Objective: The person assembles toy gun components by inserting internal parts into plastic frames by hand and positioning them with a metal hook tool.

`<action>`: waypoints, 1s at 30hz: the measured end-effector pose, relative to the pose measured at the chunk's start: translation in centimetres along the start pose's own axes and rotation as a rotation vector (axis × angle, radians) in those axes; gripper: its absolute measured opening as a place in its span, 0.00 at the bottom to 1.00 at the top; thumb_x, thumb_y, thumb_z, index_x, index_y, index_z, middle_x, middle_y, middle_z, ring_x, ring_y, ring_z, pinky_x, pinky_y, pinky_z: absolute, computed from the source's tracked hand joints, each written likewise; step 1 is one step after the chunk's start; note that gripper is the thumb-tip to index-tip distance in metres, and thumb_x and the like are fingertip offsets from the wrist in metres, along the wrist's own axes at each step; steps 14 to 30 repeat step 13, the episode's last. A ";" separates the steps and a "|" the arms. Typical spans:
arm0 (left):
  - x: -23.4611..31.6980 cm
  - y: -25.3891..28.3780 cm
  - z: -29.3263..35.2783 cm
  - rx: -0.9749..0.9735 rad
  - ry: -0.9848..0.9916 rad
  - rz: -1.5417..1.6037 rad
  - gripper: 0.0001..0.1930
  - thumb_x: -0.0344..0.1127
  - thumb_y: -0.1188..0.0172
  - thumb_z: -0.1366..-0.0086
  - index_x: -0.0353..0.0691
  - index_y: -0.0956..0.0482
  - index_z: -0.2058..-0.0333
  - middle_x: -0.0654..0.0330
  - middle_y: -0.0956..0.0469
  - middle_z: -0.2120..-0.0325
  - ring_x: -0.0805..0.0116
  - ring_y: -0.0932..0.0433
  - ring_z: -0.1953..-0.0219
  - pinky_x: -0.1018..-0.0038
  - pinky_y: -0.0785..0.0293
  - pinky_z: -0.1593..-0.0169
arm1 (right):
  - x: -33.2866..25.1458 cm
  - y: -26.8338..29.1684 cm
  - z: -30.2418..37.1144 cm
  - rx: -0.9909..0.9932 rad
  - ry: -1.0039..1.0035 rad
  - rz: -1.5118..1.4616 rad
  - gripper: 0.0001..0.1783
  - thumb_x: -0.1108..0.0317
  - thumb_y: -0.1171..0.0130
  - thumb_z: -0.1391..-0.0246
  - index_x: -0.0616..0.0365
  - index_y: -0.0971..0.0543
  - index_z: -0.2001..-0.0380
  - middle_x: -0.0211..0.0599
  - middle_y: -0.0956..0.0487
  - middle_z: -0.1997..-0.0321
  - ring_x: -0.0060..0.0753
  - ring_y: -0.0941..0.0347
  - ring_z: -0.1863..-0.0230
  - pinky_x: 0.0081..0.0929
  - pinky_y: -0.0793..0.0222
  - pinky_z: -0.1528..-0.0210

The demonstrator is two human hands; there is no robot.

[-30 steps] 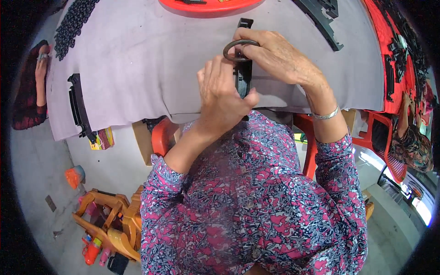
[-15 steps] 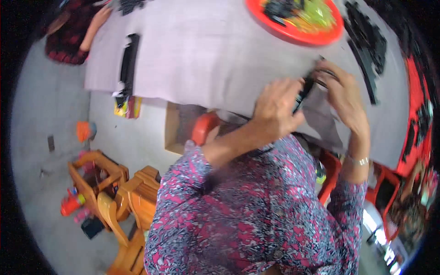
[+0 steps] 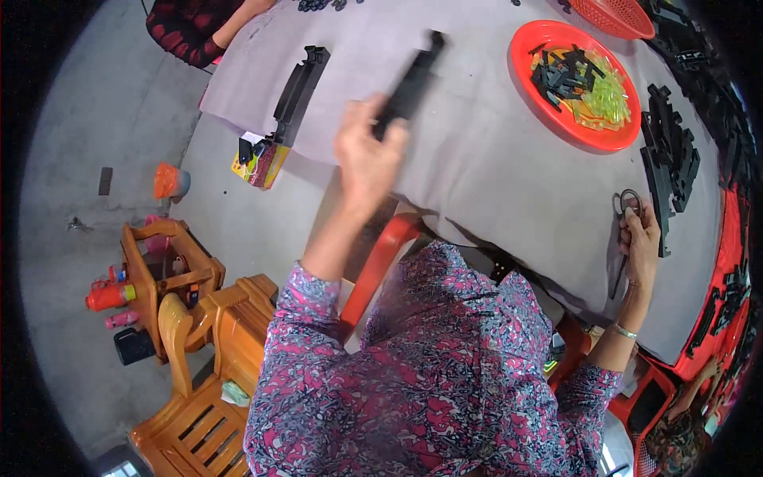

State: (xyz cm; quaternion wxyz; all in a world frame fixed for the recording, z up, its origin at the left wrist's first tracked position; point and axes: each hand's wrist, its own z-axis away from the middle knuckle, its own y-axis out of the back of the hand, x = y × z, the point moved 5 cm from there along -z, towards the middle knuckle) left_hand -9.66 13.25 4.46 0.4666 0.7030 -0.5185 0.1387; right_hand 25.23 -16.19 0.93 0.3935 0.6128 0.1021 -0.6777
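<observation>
My left hand (image 3: 367, 155) is closed around the lower end of a long black plastic part (image 3: 410, 86), which is smeared by motion and slants up over the grey cloth. At the right, my right hand (image 3: 643, 242) has its fingers wrapped round a pair of dark scissors (image 3: 629, 197). Their loop handles show above the fingers and the thin blades point down towards me. Just right of that hand lies a pile of long black plastic parts (image 3: 672, 151). Another such black part (image 3: 301, 89) rests on the cloth, left of my left hand.
A red plastic tray (image 3: 520, 67) holds small black strips and clear yellow-green pieces. A red basket (image 3: 612, 17) stands beyond it. Another person's arm (image 3: 232, 30) rests at the far left table edge. Wooden furniture (image 3: 226, 334) and a red chair (image 3: 377, 266) are near me.
My hands have moved apart: the left one has carried the black plastic part forward and left, while the right one has moved away with the scissors, now pointing down. The view has shifted.
</observation>
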 end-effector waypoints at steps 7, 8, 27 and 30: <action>-9.6 4.8 -2.2 0.198 0.108 -0.412 0.21 0.32 0.34 0.49 0.40 0.20 0.53 0.56 0.24 0.62 0.53 0.25 0.56 0.57 0.35 0.50 | 1.1 0.4 -0.4 0.148 0.053 -0.091 0.13 0.62 0.40 0.37 0.53 0.24 0.52 0.20 0.27 0.73 0.09 0.40 0.77 0.11 0.48 0.79; -10.1 5.2 -2.3 0.208 0.091 -0.514 0.21 0.33 0.33 0.49 0.42 0.20 0.53 0.57 0.24 0.62 0.53 0.26 0.55 0.57 0.37 0.49 | 1.3 0.5 -0.4 0.148 0.052 -0.090 0.13 0.62 0.40 0.37 0.53 0.24 0.52 0.20 0.27 0.73 0.09 0.40 0.77 0.11 0.48 0.79; -11.2 5.4 -2.3 0.180 0.035 -0.730 0.22 0.37 0.31 0.50 0.46 0.19 0.53 0.58 0.24 0.62 0.53 0.28 0.51 0.55 0.41 0.46 | 1.8 0.7 -0.4 0.140 0.057 -0.136 0.14 0.61 0.40 0.37 0.51 0.24 0.51 0.20 0.25 0.71 0.09 0.39 0.77 0.10 0.47 0.79; -11.2 5.4 -2.3 0.180 0.035 -0.730 0.22 0.37 0.31 0.50 0.46 0.19 0.53 0.58 0.24 0.62 0.53 0.28 0.51 0.55 0.41 0.46 | 1.8 0.7 -0.4 0.140 0.057 -0.136 0.14 0.61 0.40 0.37 0.51 0.24 0.51 0.20 0.25 0.71 0.09 0.39 0.77 0.10 0.47 0.79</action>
